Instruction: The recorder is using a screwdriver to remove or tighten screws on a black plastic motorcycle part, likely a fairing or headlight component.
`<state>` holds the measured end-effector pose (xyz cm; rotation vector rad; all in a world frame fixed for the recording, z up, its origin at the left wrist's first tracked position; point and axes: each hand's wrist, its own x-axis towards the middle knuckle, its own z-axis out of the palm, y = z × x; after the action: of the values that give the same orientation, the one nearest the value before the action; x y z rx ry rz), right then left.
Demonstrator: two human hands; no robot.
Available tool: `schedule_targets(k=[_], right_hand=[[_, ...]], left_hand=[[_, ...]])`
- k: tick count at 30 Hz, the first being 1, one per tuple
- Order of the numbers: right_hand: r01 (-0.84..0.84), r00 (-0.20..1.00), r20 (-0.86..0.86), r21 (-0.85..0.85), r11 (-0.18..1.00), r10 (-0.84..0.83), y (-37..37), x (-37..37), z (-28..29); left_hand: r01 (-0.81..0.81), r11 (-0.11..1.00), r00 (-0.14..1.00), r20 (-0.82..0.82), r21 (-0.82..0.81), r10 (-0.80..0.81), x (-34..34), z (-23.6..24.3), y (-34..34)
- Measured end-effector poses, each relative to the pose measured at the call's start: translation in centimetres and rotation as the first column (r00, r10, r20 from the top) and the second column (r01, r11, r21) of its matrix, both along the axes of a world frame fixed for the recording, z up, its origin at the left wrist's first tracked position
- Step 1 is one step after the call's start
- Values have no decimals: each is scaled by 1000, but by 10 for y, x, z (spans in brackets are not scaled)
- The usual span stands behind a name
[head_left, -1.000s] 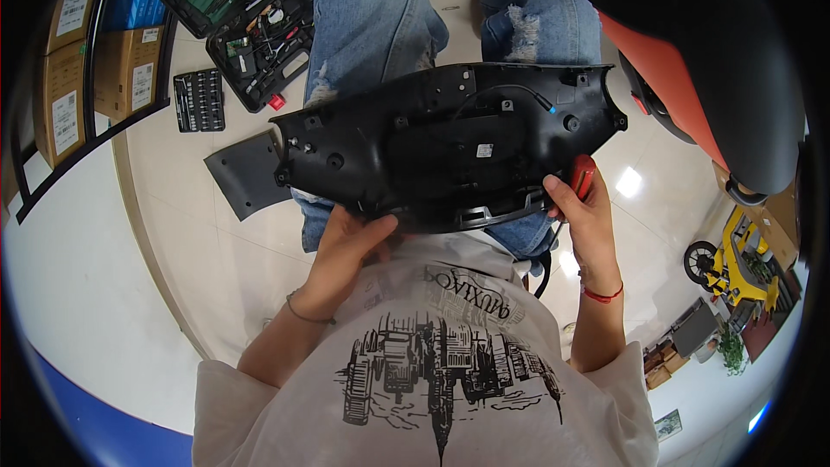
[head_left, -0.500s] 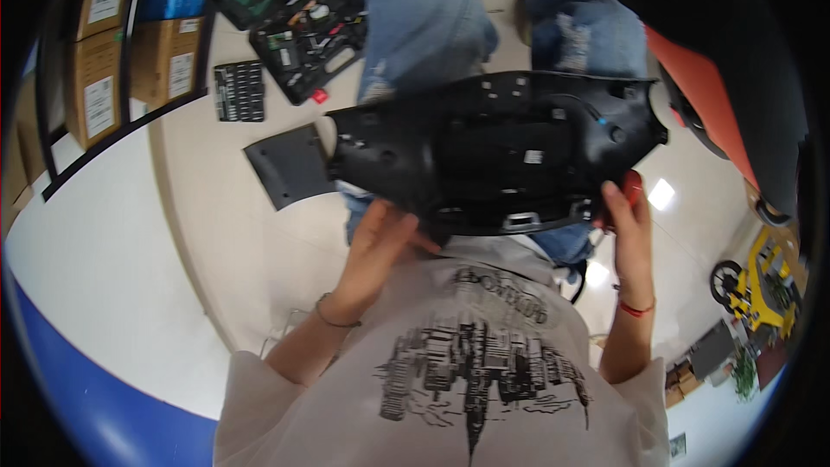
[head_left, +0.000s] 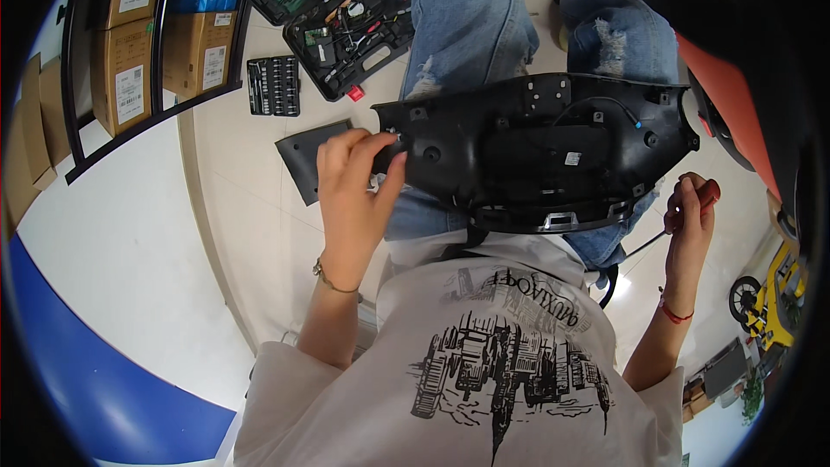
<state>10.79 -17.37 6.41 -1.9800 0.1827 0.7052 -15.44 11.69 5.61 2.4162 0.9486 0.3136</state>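
Observation:
A black moulded plastic panel [head_left: 536, 156], its ribbed inner side facing up, lies across my thighs. My left hand [head_left: 356, 175] is at the panel's left end, thumb and forefinger apart and curved near a small shiny piece at the corner. That piece is too small to make out. My right hand [head_left: 689, 207] is closed round the red handle of a screwdriver [head_left: 709, 196], off the panel's lower right side. The screwdriver's thin shaft points down and left. A short black wire with a blue tip [head_left: 638, 124] rests inside the panel.
An open black tool case [head_left: 350, 35] with assorted tools lies on the floor ahead, beside a socket tray [head_left: 273, 86]. A flat dark panel [head_left: 298, 160] lies partly behind my left hand. Cardboard boxes [head_left: 130, 78] fill a rack at left. A yellow motorbike [head_left: 774, 294] stands at right.
My left hand has risen from the panel's lower edge to its left end. My right hand has moved right, away from the panel, with the screwdriver. The whole view has shifted slightly.

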Motion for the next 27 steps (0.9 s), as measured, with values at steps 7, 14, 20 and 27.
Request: schedule_targets(k=[7, 14, 20, 27], right_hand=[[-27, 988, 154, 39, 999, 21, -14, 7, 4], [-47, 992, 119, 32, 998, 43, -11, 1, 8], [-58, 992, 117, 41, 998, 53, -5, -1, 13], [-46, 965, 263, 115, 992, 14, -18, 12, 41]], left_hand=[[58, 994, 992, -115, 95, -47, 6, -17, -1], [69, 993, 987, -152, 100, -53, 11, -21, 1], [86, 993, 990, -121, 84, -76, 12, -16, -1], [144, 972, 980, 163, -183, -114, 24, -3, -16]])
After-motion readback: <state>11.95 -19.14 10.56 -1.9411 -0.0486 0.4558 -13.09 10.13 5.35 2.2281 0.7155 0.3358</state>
